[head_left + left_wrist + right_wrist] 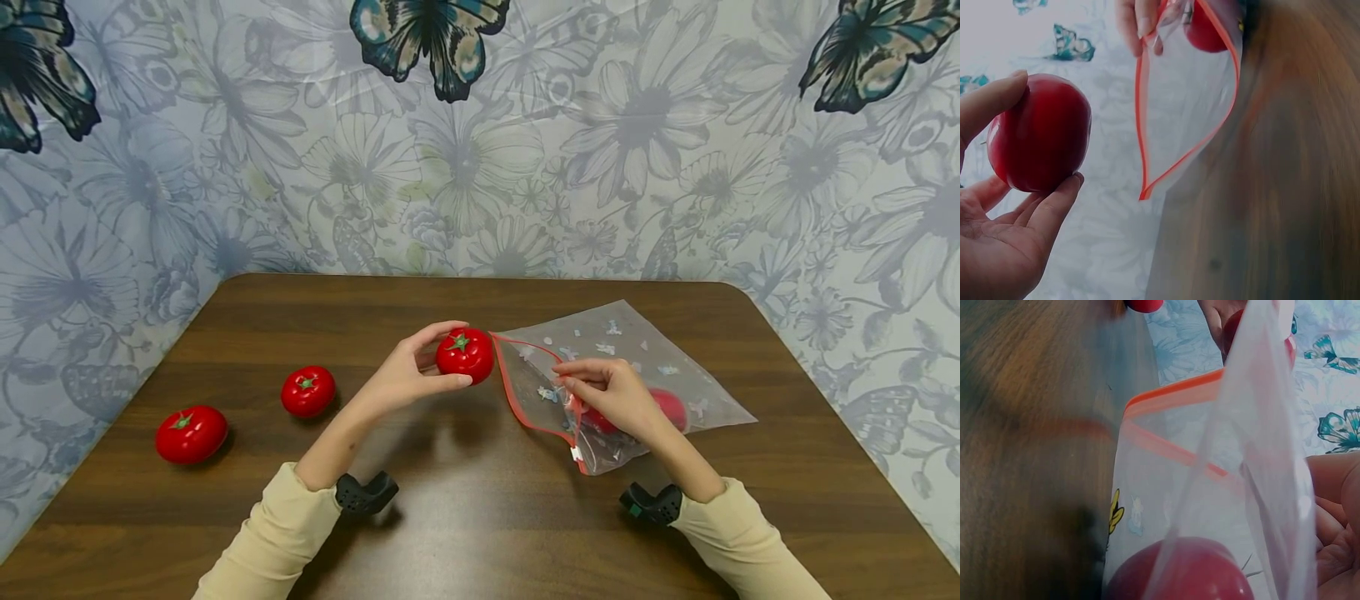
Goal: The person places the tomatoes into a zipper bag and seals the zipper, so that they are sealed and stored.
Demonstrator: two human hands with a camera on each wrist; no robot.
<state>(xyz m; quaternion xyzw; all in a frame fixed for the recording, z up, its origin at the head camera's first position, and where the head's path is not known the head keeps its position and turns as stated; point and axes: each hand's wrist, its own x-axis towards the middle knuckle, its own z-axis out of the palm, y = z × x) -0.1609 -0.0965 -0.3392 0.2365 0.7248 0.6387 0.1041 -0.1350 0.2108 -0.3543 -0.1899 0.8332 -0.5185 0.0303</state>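
My left hand [408,371] holds a shiny red tomato [465,356] between thumb and fingers, just left of a clear zip bag's mouth. In the left wrist view the same tomato [1044,134] sits in the grasp, apart from the bag's orange-red rim [1141,125]. The fingers of my right hand [615,396] pinch the edge of the zip bag [675,358], and its mouth gapes toward the left. A red tomato [667,408] lies inside the bag, partly hidden by the right hand. The right wrist view shows this bagged tomato [1179,572] through the plastic.
Two more red tomatoes, one nearer the middle [308,392] and one farther left [191,435], rest on the brown wooden table [480,533]. A white slider [577,454] sits on the bag's rim. Behind the table hangs a floral backdrop [465,183] with butterflies.
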